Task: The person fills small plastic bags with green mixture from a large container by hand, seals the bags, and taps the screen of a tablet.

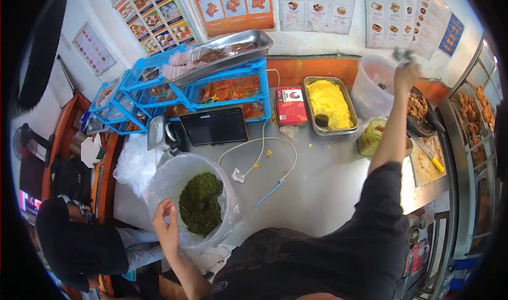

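Note:
My left hand (pixel 166 221) is beside the near left rim of a plastic-lined tub (pixel 228 194), its fingers apart and nothing in them. Inside the tub lies a dark green chopped mass (pixel 198 207) with a dark utensil in it. My right hand (pixel 406 75) is stretched far forward at the upper right, its fingers closed round a blurred greyish object (pixel 403 56) that I cannot make out. Just left of that arm stands a translucent bucket (pixel 370 91). Below it, a green container (pixel 369 144) is partly hidden behind my forearm.
A metal tray of yellow food (pixel 329 104), a red box (pixel 290 106), a tablet (pixel 214 126) and a white cable (pixel 296 157) lie on the steel table (pixel 312 194). A knife (pixel 435 159) rests at right. Blue racks (pixel 190 101) stand behind. Another person (pixel 79 242) is at left.

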A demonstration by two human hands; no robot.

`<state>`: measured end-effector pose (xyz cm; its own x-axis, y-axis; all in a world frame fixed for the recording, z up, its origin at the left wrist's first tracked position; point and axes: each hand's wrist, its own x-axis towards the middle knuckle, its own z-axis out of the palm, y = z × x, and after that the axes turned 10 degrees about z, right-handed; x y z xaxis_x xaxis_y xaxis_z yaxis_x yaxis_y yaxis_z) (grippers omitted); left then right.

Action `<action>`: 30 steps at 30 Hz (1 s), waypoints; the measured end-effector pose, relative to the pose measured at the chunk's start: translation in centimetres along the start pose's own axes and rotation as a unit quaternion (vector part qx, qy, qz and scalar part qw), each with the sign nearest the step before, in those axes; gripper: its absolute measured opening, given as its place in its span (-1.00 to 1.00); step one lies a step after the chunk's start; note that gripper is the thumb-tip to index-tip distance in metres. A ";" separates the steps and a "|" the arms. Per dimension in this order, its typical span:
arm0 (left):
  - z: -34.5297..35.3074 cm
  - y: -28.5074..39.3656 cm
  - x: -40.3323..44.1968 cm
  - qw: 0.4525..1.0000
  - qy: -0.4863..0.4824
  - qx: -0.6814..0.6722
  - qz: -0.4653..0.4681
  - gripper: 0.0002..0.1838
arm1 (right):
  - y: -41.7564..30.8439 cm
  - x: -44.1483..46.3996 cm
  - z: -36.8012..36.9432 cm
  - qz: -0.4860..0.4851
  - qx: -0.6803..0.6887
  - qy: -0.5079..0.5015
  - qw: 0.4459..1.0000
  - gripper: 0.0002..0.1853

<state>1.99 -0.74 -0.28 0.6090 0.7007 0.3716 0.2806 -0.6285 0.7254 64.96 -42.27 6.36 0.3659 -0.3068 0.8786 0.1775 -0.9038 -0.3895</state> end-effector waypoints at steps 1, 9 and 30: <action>-0.1 0.0 0.0 1.000 0.002 -0.005 0.000 -0.70 | 2.1 -0.3 1.6 0.025 -0.100 -0.170 0.980 -0.47; -0.1 -1.5 -0.4 0.988 0.134 -0.064 0.033 -0.73 | 3.7 -11.0 -3.2 -0.016 0.111 -0.209 0.971 -0.71; -1.3 -20.8 -2.4 0.931 0.331 0.033 -0.153 -0.60 | -21.0 -33.7 -22.9 0.064 0.440 -0.615 0.651 -0.71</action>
<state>-6.28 11.07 -15.57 -0.0912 0.8906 0.4456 0.4245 -0.3700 0.8264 28.03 -19.79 -8.74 0.7881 0.5977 0.1472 0.3297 -0.2078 -0.9209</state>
